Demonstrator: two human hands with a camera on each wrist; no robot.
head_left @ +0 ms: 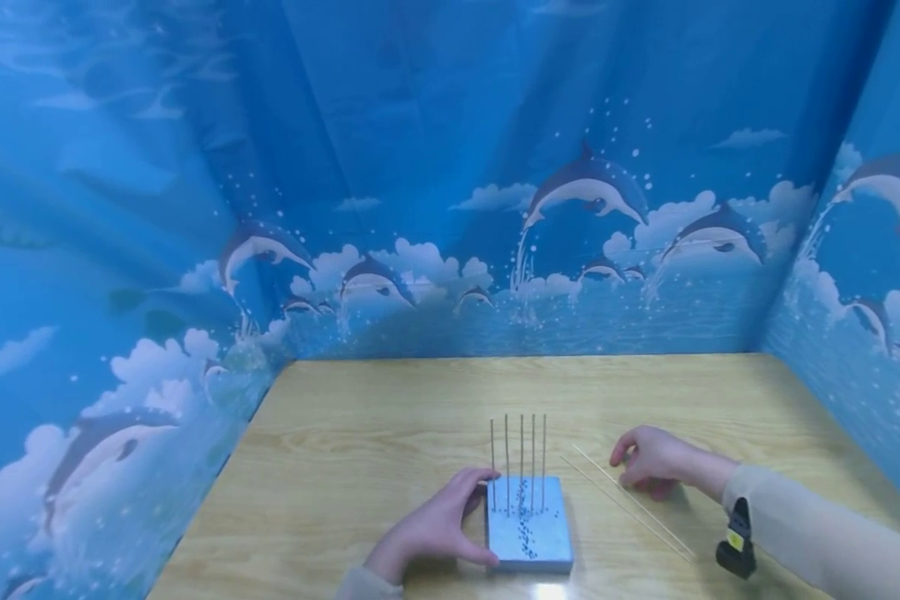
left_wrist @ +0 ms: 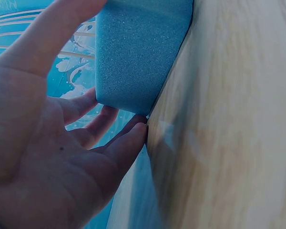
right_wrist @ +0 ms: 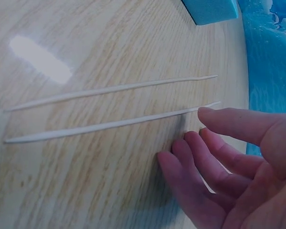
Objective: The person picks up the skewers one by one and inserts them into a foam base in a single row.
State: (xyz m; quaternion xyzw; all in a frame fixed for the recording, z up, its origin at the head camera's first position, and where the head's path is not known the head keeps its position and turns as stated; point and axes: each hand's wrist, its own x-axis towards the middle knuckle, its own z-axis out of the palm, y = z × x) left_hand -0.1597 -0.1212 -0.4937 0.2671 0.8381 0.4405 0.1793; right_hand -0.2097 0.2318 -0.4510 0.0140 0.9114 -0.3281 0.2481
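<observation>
A pale blue foam block (head_left: 551,537) dotted with dark holes lies on the table. Several thin sticks (head_left: 522,454) stand upright in a row in its top. My left hand (head_left: 438,521) holds the block along its left side, thumb at the near corner and fingers at the far one. Two slender pointed sticks lie side by side to the right of the block, a nearer one (right_wrist: 109,125) and a farther one (right_wrist: 109,88) in the right wrist view. Right beside them is my right hand (head_left: 656,462), fingers loosely bent around nothing, its thumb tip overlapping the nearer stick's end.
The wood-grain table (head_left: 375,408) runs back to a blue curtain (head_left: 435,167) printed with dolphins, which also covers both sides. A black band (head_left: 737,542) with a small device sits on the right sleeve.
</observation>
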